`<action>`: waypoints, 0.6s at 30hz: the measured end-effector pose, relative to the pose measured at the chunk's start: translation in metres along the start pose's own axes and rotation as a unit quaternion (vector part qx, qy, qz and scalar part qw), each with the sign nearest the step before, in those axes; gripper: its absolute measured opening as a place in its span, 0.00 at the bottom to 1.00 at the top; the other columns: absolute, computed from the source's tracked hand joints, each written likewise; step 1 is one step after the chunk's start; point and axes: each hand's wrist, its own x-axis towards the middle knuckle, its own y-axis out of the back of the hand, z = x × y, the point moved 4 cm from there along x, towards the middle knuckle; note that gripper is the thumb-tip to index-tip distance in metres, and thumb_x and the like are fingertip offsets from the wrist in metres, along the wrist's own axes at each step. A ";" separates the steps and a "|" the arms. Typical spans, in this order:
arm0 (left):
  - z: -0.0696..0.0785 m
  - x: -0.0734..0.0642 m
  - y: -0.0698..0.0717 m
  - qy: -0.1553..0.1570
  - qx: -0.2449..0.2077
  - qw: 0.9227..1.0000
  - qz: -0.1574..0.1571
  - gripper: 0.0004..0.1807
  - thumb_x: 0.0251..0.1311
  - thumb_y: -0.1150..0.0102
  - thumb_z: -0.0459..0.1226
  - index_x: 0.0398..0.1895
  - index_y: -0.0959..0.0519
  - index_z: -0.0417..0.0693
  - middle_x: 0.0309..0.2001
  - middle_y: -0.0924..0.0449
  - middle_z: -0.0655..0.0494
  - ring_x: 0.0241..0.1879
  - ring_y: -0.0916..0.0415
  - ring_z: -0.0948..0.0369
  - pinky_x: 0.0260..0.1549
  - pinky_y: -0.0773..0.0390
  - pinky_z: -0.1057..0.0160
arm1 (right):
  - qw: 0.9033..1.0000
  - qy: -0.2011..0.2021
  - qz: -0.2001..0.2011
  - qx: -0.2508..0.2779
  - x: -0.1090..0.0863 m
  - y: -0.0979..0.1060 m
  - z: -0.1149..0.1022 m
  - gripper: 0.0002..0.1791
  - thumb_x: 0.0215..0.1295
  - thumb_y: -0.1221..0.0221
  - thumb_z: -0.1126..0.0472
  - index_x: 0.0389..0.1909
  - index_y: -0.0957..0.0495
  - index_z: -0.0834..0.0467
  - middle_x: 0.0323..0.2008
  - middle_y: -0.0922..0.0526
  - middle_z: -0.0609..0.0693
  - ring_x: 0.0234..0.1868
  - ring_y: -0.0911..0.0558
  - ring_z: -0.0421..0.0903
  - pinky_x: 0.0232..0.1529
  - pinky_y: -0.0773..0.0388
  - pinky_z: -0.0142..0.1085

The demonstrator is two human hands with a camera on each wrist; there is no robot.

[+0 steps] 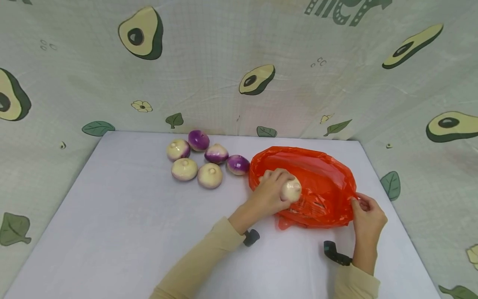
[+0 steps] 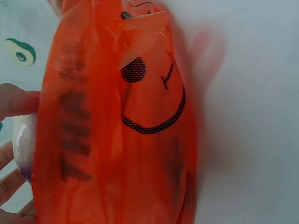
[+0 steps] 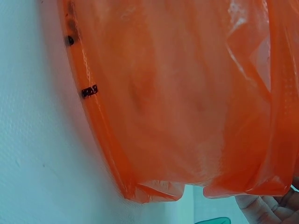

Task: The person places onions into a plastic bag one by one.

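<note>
My left hand [image 1: 271, 192] grips a pale turnip [image 1: 291, 190] over the near left part of a red plastic bag [image 1: 310, 166], whose mouth is spread wide. In the left wrist view, that turnip [image 2: 24, 142] shows white with a little purple, partly hidden behind the bag wall [image 2: 103, 140]. At the bag's right rim, my right hand [image 1: 367, 216] pinches the plastic between thumb and fingers. The right wrist view shows mostly the bag's side [image 3: 173, 102], with fingertips [image 3: 254, 207] at the lower right corner.
Several white-and-purple turnips lie grouped left of the bag, among them a purple turnip [image 1: 238, 165] close to its left rim and a pale turnip [image 1: 210, 175] in front. They rest on a white table [image 1: 123, 216]. An avocado-patterned cloth [image 1: 209, 62] hangs behind it.
</note>
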 end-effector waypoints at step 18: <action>0.002 0.009 -0.031 -0.010 0.123 0.987 -0.107 0.28 0.57 0.41 0.49 0.62 0.30 0.55 0.60 0.31 0.57 0.55 0.38 0.58 0.54 0.30 0.63 | 1.000 0.004 0.007 -0.003 0.000 0.000 0.002 0.27 0.65 0.52 0.42 0.62 0.30 0.50 0.54 0.27 0.54 0.44 0.29 0.40 0.56 0.26 0.36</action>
